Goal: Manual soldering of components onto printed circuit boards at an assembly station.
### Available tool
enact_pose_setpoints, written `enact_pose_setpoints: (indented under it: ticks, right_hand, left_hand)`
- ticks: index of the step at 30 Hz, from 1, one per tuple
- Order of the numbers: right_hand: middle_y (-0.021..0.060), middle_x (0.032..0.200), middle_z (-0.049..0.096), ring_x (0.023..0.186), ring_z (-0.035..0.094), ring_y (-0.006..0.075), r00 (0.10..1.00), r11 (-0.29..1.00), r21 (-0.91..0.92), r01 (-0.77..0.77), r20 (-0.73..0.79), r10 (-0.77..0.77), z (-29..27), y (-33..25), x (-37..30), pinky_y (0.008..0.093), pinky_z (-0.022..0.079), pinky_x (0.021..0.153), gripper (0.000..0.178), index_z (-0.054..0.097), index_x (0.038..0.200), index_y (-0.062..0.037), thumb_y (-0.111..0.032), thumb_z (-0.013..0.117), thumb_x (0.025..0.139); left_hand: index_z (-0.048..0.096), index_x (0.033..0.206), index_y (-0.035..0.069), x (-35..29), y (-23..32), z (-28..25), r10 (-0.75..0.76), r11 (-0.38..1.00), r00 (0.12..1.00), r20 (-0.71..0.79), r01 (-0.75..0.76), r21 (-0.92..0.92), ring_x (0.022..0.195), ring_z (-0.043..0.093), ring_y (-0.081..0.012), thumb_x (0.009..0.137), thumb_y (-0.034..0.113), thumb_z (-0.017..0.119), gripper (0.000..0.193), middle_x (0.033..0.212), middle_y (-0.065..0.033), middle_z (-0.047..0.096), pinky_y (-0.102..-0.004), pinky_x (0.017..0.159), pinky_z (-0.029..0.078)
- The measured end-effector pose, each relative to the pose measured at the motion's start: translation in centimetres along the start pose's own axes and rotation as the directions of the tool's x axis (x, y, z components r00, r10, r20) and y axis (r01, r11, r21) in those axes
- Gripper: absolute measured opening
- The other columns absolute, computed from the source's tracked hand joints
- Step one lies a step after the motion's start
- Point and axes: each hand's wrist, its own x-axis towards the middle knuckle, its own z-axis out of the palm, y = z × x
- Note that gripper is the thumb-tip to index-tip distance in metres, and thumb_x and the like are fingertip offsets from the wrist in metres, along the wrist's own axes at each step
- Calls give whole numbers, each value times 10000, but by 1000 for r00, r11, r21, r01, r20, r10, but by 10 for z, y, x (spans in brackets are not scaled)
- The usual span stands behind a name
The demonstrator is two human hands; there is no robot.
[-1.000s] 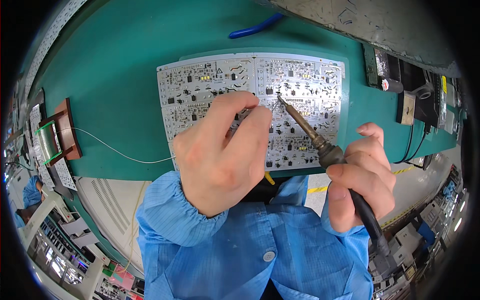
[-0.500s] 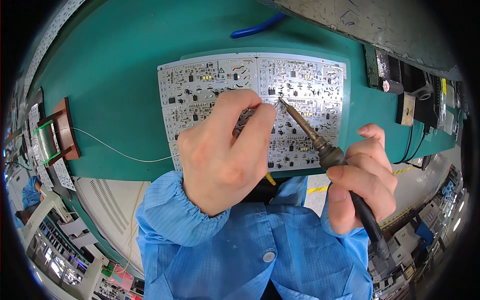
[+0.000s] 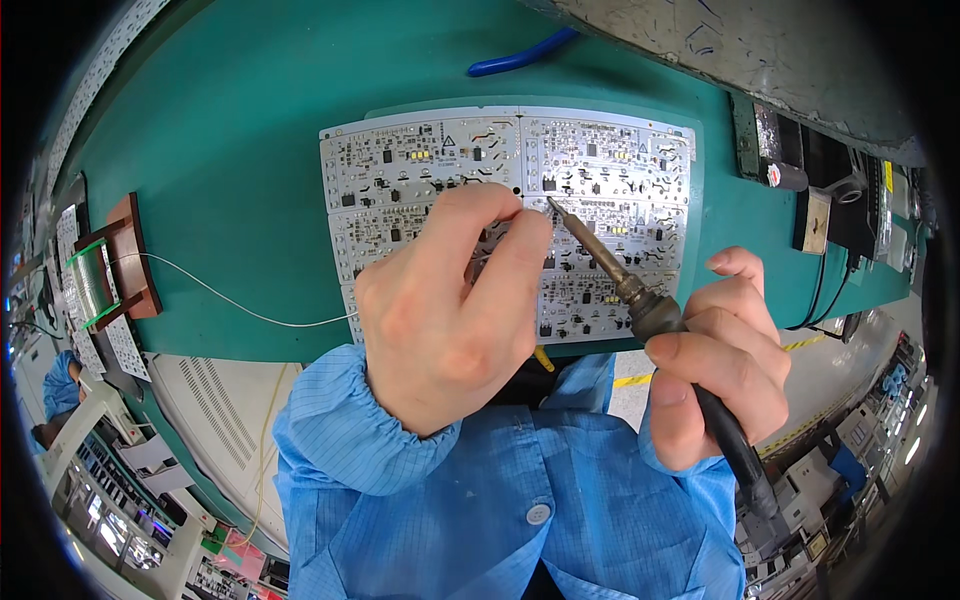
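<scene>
A white panel of circuit boards [image 3: 610, 150], dotted with small black and yellow parts, lies flat on the green mat. My left hand [image 3: 450, 310] is over its left half, thumb and forefinger pinched on solder wire [image 3: 240, 310]. That thin silvery strand runs back to a spool [image 3: 95, 287] in a brown stand at the left. My right hand [image 3: 720, 360] is wrapped round the dark handle of a soldering iron [image 3: 610, 265]. The iron's tip points up and left, close beside my left fingertips, over the board; whether it touches cannot be made out. My left hand hides part of the panel.
A blue curved handle [image 3: 520, 57] lies beyond the panel. A worn grey ledge [image 3: 740, 60] overhangs the far right. Near the right edge stand a small box [image 3: 815, 220] and dark equipment with cables. Green mat [image 3: 230, 130] surrounds the panel.
The iron's tip has shifted slightly left, nearer my left fingertips. The circuit board panel has slid a little to the right. My left hand keeps its pinch in nearly the same place.
</scene>
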Motion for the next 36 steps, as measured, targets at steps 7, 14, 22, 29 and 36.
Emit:
enact_pose_setpoints:
  ticks: [7, 14, 22, 29, 36]
  right_hand:
    - [39, 491, 455, 521, 409, 191, 1000, 1000, 31, 3, -25, -2, 1, -1, 0, 489, 382, 752, 204, 576, 715, -15, -216, 607, 735]
    - [85, 564, 538, 625, 485, 212, 954, 1000, -4, -22, -298, 19, -19, 25, -39, 502, 395, 796, 322, 579, 976, -9, -302, 533, 851]
    - [228, 1100, 589, 1044, 571, 285, 822, 856, -175, -486, -423, 381, -29, 63, -54, 384, 393, 956, 427, 489, 1229, 49, -242, 493, 918]
    - [200, 1030, 609, 1002, 580, 258, 826, 885, -143, -442, -448, 341, -31, 58, -49, 349, 420, 910, 381, 521, 1185, 65, -188, 524, 901]
    - [192, 940, 626, 860, 591, 236, 876, 953, -88, -289, -425, 227, -18, 40, -60, 346, 459, 801, 361, 521, 1177, 33, -120, 577, 855]
  left_hand:
    - [647, 840, 12, -2, 5, -11, 0, 1000, 1000, 14, 0, 20, 538, 561, -161, 634, -88, 660, 230, 865, -91, 594, -258, 452, 437]
    - [619, 816, 4, -6, -2, -17, 34, 999, 995, -90, -35, -15, 508, 558, -172, 612, -75, 676, 226, 856, -99, 596, -271, 416, 437]
    - [640, 814, 46, -2, -2, -15, 31, 1000, 999, -41, -30, 4, 533, 565, -182, 606, -67, 684, 240, 846, -96, 610, -259, 421, 431]
    - [659, 823, 9, 5, 9, -16, -18, 1000, 998, 59, 16, 23, 625, 605, -184, 677, -78, 692, 173, 861, -107, 634, -240, 525, 462]
    - [634, 816, 42, 11, 5, -7, 71, 997, 997, -8, -70, 20, 584, 602, -218, 638, -64, 676, 212, 841, -100, 619, -289, 476, 475]
